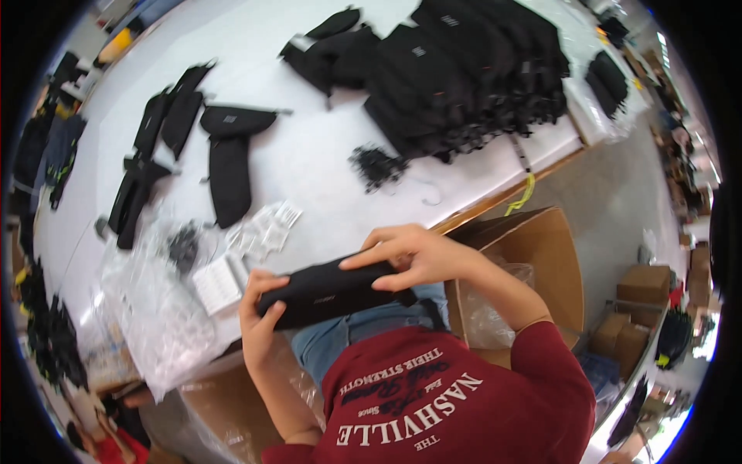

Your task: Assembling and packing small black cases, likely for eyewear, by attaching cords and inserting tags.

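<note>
A black fabric pouch (325, 295) with a small pale mark on its front is stretched level between my hands, just off the table's near edge. Its left end sits in my left hand (261, 303), thumb on the front and fingers over the top. At the other end my right hand (402, 257) is closed on the pouch, with fingers along its upper edge and the thumb at the front. Beside my left hand lie a stack of white cards (217, 286) and loose small white packets (267, 230).
Black pouches (232, 166) lie at the left of the white table (301, 182); a big pile of black bags (464, 69) covers the far right. A tangle of small black parts (376, 168) lies mid-table. Clear plastic bags (158, 309) hang over the near-left edge. An open cardboard box (560, 271) stands at right.
</note>
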Motion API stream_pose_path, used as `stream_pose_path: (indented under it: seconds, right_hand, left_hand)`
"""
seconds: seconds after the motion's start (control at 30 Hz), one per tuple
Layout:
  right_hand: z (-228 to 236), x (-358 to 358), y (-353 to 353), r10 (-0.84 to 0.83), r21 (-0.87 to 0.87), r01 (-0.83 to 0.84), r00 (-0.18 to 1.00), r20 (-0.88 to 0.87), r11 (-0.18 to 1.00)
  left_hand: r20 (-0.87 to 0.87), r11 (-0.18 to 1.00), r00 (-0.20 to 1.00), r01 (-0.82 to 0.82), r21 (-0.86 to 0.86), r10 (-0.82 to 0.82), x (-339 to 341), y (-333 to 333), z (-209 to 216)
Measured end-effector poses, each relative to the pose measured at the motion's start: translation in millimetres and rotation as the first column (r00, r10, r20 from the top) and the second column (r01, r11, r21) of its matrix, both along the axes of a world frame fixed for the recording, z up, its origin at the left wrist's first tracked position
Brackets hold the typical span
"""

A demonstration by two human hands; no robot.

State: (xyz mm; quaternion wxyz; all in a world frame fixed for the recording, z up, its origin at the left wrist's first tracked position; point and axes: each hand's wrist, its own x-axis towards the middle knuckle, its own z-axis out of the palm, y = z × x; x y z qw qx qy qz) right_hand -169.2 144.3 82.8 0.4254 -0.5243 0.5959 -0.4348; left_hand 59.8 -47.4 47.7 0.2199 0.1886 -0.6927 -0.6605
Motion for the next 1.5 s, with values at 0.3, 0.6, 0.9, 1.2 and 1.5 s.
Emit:
stream_pose_path:
  seconds: [0.3,0.6,0.9,1.2,1.5]
  right_hand:
    - [32.3,-33.2,42.9,-0.047,0.085,0.064,0.982,-0.182,0.994]
    - [76.7,-134.5,199.5,-0.922,-0.445,0.841,0.379,0.083,0.306]
    - [51.5,-324.9,246.1,-0.897,-0.672,0.674,-0.44,-0.033,-0.306]
    - [-45.7,-426.6,223.5,-0.697,-0.193,0.97,-0.036,-0.716,0.148]
    - [-32.4,-294.1,181.8,-0.896,-0.645,0.761,-0.332,-0.294,-0.07]
  left_hand:
    - [0.018,0.998,0.999,0.05,0.04,-0.051,-18.5,13.3,-12.2]
    - [0.205,0.983,0.979,-0.032,0.179,-0.005,-16.8,9.4,-65.9]
    - [0.388,0.981,0.922,-0.089,0.171,0.016,-28.5,9.2,-88.8]
    - [0.406,0.972,0.911,-0.161,0.174,0.078,-27.2,11.7,-99.2]
    - [0.309,0.955,0.906,-0.292,-0.043,0.291,-25.6,18.2,-79.8]
